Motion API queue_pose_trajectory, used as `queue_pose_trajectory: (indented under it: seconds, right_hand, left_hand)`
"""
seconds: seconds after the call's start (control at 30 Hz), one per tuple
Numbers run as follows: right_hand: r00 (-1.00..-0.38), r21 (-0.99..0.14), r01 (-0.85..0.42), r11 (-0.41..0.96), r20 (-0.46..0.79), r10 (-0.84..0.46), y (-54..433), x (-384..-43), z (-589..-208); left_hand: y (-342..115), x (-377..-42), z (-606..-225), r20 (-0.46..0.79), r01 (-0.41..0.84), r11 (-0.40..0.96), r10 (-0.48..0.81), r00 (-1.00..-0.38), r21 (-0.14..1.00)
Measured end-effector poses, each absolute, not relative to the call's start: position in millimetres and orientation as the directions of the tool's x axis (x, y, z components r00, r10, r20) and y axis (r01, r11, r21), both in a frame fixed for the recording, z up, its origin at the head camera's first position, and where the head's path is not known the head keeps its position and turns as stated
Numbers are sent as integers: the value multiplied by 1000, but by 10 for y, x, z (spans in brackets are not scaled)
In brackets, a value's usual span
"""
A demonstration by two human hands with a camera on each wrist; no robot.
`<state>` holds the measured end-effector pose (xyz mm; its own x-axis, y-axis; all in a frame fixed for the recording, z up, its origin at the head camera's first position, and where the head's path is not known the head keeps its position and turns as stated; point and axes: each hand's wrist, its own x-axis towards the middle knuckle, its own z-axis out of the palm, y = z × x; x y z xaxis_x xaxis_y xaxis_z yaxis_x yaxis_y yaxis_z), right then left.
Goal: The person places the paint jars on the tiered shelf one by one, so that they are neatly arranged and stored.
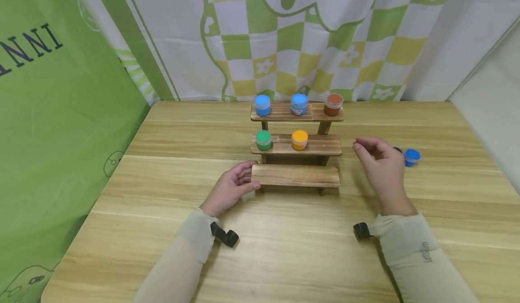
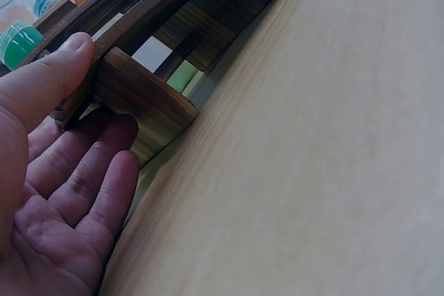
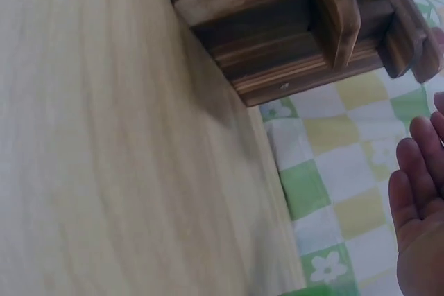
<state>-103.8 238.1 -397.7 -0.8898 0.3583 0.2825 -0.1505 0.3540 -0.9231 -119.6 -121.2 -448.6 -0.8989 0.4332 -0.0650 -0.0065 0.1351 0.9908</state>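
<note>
A three-step wooden display stand (image 1: pixel 295 175) stands on the table, with small lidded paint pots on its upper two steps. The top step carries two blue pots (image 1: pixel 262 105) and a brown pot (image 1: pixel 333 104). On the middle step sit a green pot (image 1: pixel 263 140) and a yellow-orange pot (image 1: pixel 299 140). My left hand (image 1: pixel 231 186) holds the left end of the lowest step, thumb (image 2: pixel 59 74) along its front edge and fingers beneath. To the right of the stand hovers my right hand (image 1: pixel 382 170), fingers loosely bent and nothing seen between them.
Another blue pot (image 1: pixel 412 157) stands on the table beyond my right hand, beside a dark round thing (image 1: pixel 398 150) mostly hidden by that hand. A checkered curtain (image 1: pixel 284 45) hangs along the table's back edge, and green cloth (image 1: pixel 61 113) hangs at the left.
</note>
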Motion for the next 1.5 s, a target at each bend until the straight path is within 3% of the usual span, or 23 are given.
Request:
queue_pose_trajectory:
  seconds: [0.43,0.67,0.97,1.2,1.33,1.5]
  right_hand:
    - [-814,-964,-78,252,208,542,2605,-1092,-4058]
    - [-810,-995,-93,37,97,579,2746,-1091,-4057]
    - [-793,-982,-151,-113,52,606,2826,-1080,-4093]
    - [-758,-993,-117,-35,67,649,2872,-1090,-4115]
    - [-747,-985,-135,-106,31,664,2895,-1089,-4115]
    - [-726,-987,-151,-58,71,684,2939,-1102,-4123]
  left_hand:
    - [-1213,-1207,-4510,-68,-13,129,436,-897,992]
    - [-1223,-1203,-4504,-60,-4,128,436,-898,992]
    - [-1219,-1203,-4500,-63,-9,123,438,-897,992]
    - [-1219,-1208,-4509,-65,-11,123,440,-896,992]
    - [-1222,-1211,-4514,-64,-9,126,438,-897,992]
    - [-1223,-1211,-4516,-57,-1,127,437,-898,992]
